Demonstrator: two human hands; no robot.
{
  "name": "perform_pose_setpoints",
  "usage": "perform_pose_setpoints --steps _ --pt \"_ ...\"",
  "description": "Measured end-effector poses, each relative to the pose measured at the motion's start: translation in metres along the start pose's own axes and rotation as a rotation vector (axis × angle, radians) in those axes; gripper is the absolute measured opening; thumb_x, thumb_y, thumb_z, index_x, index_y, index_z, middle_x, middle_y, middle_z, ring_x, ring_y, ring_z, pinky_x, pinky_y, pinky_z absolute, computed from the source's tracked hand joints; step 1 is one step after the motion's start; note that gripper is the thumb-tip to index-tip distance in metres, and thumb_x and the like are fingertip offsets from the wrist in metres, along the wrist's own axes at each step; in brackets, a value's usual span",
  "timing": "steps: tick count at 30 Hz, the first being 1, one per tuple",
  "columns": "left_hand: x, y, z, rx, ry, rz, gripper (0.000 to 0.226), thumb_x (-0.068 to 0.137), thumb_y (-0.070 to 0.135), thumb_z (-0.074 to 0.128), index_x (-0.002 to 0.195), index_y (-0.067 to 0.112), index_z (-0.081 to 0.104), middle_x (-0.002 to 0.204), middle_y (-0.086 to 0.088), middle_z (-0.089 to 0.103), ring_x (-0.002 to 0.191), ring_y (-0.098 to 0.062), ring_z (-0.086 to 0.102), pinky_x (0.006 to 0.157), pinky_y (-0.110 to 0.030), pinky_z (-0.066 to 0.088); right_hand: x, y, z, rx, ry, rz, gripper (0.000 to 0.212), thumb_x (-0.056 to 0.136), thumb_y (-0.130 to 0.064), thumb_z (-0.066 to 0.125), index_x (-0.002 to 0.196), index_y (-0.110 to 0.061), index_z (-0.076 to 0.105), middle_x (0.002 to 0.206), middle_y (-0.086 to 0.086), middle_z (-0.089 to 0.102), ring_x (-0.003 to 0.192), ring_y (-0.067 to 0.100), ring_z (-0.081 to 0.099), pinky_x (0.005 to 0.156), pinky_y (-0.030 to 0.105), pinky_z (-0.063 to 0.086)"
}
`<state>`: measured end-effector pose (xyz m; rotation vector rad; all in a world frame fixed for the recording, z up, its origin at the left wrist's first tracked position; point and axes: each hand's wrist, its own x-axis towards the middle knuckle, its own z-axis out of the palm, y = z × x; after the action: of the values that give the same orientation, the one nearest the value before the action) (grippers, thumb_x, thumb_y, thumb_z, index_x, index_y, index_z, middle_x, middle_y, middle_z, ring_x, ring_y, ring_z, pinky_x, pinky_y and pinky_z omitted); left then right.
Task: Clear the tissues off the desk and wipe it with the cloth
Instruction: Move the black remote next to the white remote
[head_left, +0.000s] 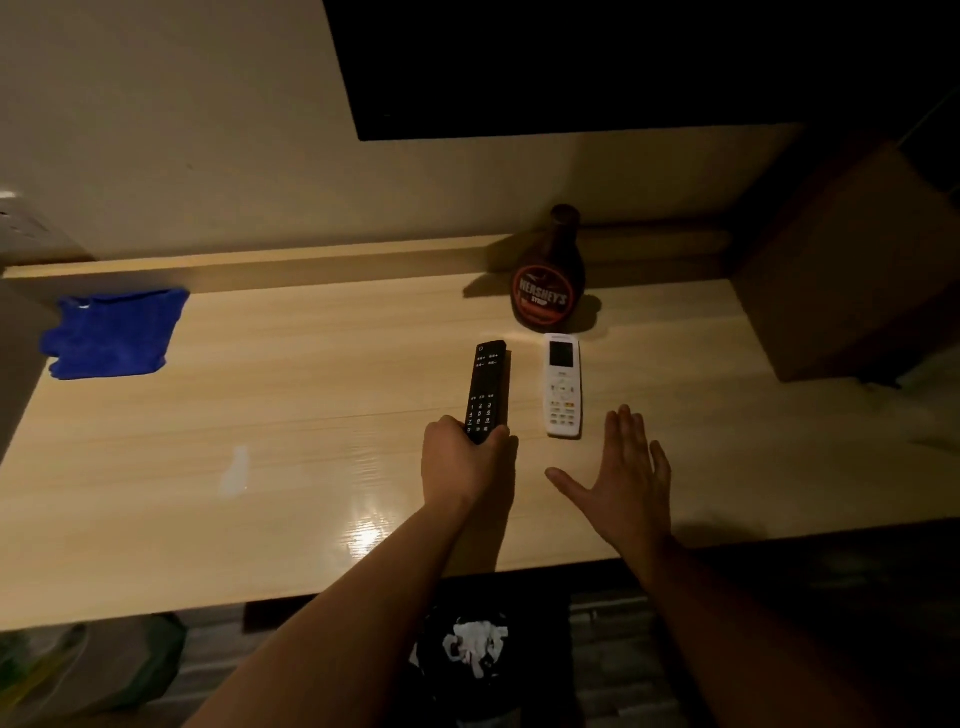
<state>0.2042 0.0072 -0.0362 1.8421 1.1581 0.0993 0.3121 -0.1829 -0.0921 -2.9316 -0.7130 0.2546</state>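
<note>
The left hand (462, 460) gripped the slim black plastic remote (487, 387); the right hand (626, 483) hovered, fingers (627, 428) spread. Lifting it clear would ease wiping.

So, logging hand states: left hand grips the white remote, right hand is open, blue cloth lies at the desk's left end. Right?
No: in the head view the left hand grips the black remote, not the white remote. The right hand is open and the blue cloth lies at the left end of the desk.
</note>
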Motion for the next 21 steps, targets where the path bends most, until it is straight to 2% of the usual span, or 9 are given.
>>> perform_pose_setpoints --steps 4,10,13,21 --pt "0.009 0.012 0.023 0.044 0.015 -0.007 0.049 0.087 0.049 0.077 0.113 0.011 0.061 0.108 -0.007 0.064 0.09 -0.019 0.066 0.066 -0.028 0.056 0.001 -0.001 0.003 -0.012 0.001 0.002 0.131 0.069 -0.104 0.01 0.165 -0.016 0.009 0.174 0.005 0.002 0.159 0.018 -0.002 0.125 0.047 0.008" --pt "0.015 0.019 0.042 0.135 0.069 0.022 0.053 0.086 0.054 0.076 0.113 0.011 0.058 0.109 -0.008 0.06 0.098 -0.023 0.062 0.084 -0.044 0.06 0.001 -0.001 -0.002 -0.013 0.019 -0.012 0.13 0.07 -0.102 0.008 0.165 -0.013 0.016 0.174 0.007 0.006 0.16 0.02 0.002 0.126 0.047 0.011" --pt "0.012 0.022 0.047 0.254 0.129 0.055 0.056 0.086 0.057 0.073 0.113 0.011 0.055 0.109 -0.008 0.055 0.102 -0.025 0.054 0.087 -0.045 0.055 0.0 0.0 -0.002 -0.009 0.011 -0.022 0.129 0.071 -0.102 0.008 0.165 -0.013 0.015 0.174 0.007 0.003 0.16 0.02 0.0 0.126 0.047 0.012" --pt "0.009 0.024 0.05 0.288 0.142 0.056 0.06 0.086 0.055 0.074 0.118 0.009 0.052 0.114 -0.009 0.054 0.108 -0.026 0.051 0.089 -0.042 0.052 0.0 0.001 -0.001 -0.006 0.017 -0.03 0.128 0.074 -0.102 0.014 0.165 -0.013 0.014 0.174 0.006 0.003 0.16 0.018 -0.001 0.127 0.045 0.01"
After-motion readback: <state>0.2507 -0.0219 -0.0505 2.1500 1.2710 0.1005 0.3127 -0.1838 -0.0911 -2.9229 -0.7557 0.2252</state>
